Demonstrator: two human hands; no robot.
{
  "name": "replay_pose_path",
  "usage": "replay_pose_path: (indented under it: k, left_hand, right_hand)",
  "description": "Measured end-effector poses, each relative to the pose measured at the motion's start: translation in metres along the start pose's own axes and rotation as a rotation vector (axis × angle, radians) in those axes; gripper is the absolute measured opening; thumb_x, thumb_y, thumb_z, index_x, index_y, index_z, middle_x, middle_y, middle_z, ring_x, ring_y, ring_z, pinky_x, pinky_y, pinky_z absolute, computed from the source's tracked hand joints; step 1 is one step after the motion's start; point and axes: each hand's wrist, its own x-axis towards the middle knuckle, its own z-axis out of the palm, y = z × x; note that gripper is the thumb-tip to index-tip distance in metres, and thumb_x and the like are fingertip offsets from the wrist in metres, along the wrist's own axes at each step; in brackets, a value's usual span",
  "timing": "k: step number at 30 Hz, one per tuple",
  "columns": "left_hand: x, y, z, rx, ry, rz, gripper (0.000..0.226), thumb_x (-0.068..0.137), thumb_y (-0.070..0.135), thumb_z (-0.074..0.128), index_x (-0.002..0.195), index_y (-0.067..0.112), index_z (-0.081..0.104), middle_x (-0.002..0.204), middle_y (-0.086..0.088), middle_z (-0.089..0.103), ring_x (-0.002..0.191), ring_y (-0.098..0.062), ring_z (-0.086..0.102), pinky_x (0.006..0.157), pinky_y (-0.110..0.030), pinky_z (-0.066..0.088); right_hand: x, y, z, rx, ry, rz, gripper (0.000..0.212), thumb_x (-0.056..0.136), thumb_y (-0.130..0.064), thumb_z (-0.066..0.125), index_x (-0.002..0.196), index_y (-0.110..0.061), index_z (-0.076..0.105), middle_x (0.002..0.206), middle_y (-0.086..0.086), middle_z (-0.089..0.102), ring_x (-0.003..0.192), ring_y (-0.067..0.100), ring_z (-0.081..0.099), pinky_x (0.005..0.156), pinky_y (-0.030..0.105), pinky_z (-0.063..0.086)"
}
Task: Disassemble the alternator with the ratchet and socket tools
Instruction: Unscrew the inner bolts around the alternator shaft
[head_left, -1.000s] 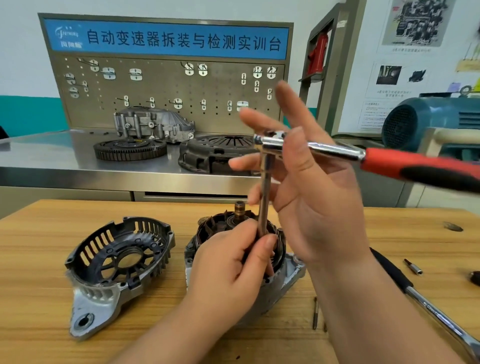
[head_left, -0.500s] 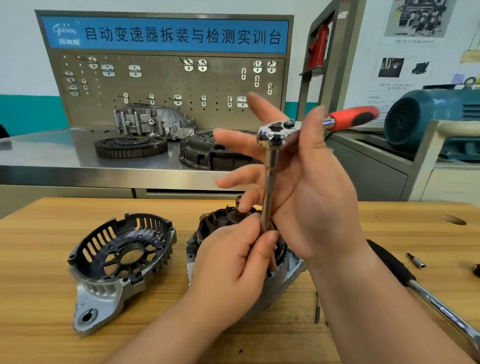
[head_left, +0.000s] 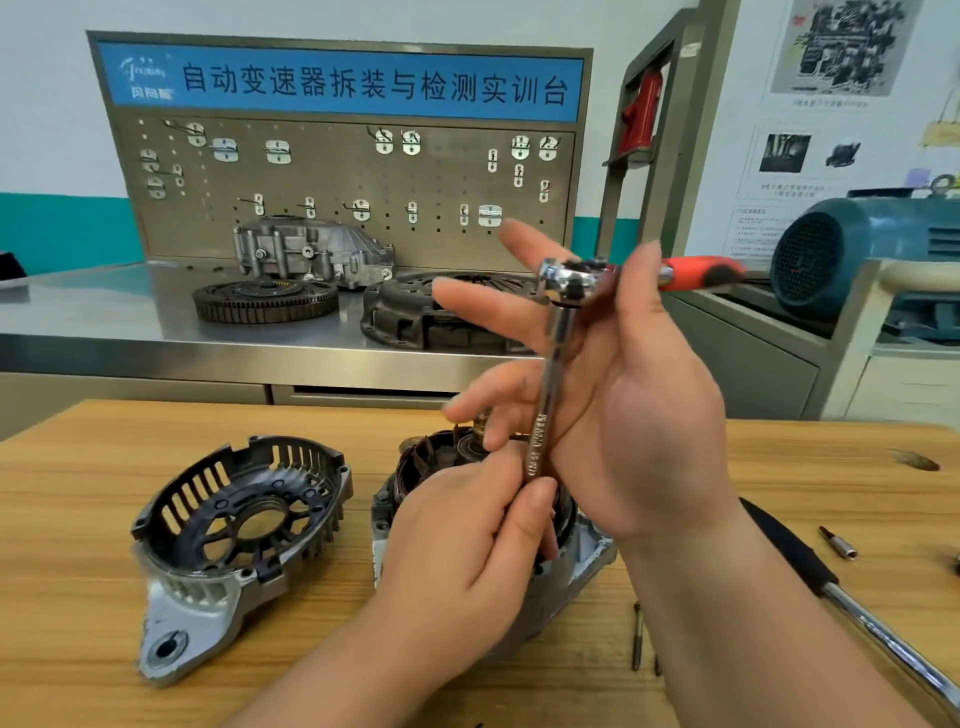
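The alternator body (head_left: 582, 564) with copper windings stands on the wooden table (head_left: 62, 597), its shaft up. A chrome ratchet (head_left: 569, 275) with a red handle (head_left: 701, 273) tops a long extension bar (head_left: 550, 384) that stands upright over the alternator. My left hand (head_left: 467, 540) pinches the bar's lower end between thumb and fingers. My right hand (head_left: 623, 415) holds the ratchet head with thumb and fingers, the other fingers spread out straight. The bar's tip is hidden behind my left hand.
The removed end housing (head_left: 234, 525) lies left of the alternator. A long black-handled breaker bar (head_left: 852, 603) and a small bit (head_left: 837, 541) lie at the right. Thin bolts (head_left: 637, 636) lie near the front. A steel bench (head_left: 104, 322) with a flywheel (head_left: 265, 301) stands behind.
The red handle has swung from pointing right and toward me to pointing away to the right. My right hand followed the ratchet head; my left hand kept its hold on the bar.
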Motion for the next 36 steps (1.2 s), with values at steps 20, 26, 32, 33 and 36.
replay_pose_path:
  k: [20,26,32,33,36]
  left_hand:
    - [0.0009,0.0014,-0.0017,-0.007,-0.021,-0.013,0.039,0.095,0.040,0.033,0.079,0.016,0.059,0.066,0.010,0.064,0.062,-0.007,0.060,0.057,-0.034,0.046]
    - [0.0010,0.0017,-0.0004,-0.046,0.004,-0.056,0.037,0.091,0.043,0.039,0.078,0.015,0.060,0.062,0.008,0.063,0.060,-0.008,0.062,0.058,-0.032,0.048]
    - [0.0010,0.0041,-0.0004,-0.042,0.016,-0.107,0.033,0.089,0.048,0.038,0.082,0.023,0.059,0.065,0.010,0.065,0.063,-0.009,0.064,0.060,-0.034,0.049]
    - [0.0014,0.0037,-0.0005,-0.031,0.011,-0.105,0.033,0.089,0.049,0.037,0.082,0.025,0.058,0.064,0.010,0.065,0.063,-0.008,0.063,0.060,-0.034,0.049]
    - [0.0018,0.0023,-0.0017,-0.004,0.005,-0.078,0.035,0.091,0.049,0.035,0.082,0.025,0.058,0.064,0.011,0.065,0.061,-0.007,0.062,0.057,-0.029,0.047]
  right_hand:
    - [0.0005,0.0016,-0.0039,-0.024,0.047,0.005,0.067,0.082,-0.060,0.031,0.125,-0.015,0.054,0.099,0.009,0.075,0.058,0.020,0.069,0.048,0.024,0.050]
    - [0.0008,0.0036,-0.0035,-0.072,0.069,-0.048,0.060,0.081,-0.060,0.038,0.121,-0.021,0.059,0.101,0.007,0.075,0.063,0.018,0.070,0.047,0.023,0.051]
    - [-0.0008,-0.0016,0.0004,-0.287,0.110,-0.337,0.039,0.083,-0.045,0.057,0.120,-0.035,0.060,0.123,0.000,0.066,0.085,0.021,0.071,0.054,0.025,0.053]
    - [-0.0004,-0.0019,0.0001,-0.318,0.106,-0.366,0.040,0.084,-0.045,0.057,0.122,-0.036,0.058,0.127,0.001,0.064,0.087,0.021,0.071,0.055,0.025,0.053]
    - [0.0005,0.0004,-0.0001,-0.257,0.099,-0.307,0.044,0.085,-0.048,0.051,0.127,-0.035,0.053,0.132,0.000,0.062,0.081,0.023,0.072,0.054,0.025,0.054]
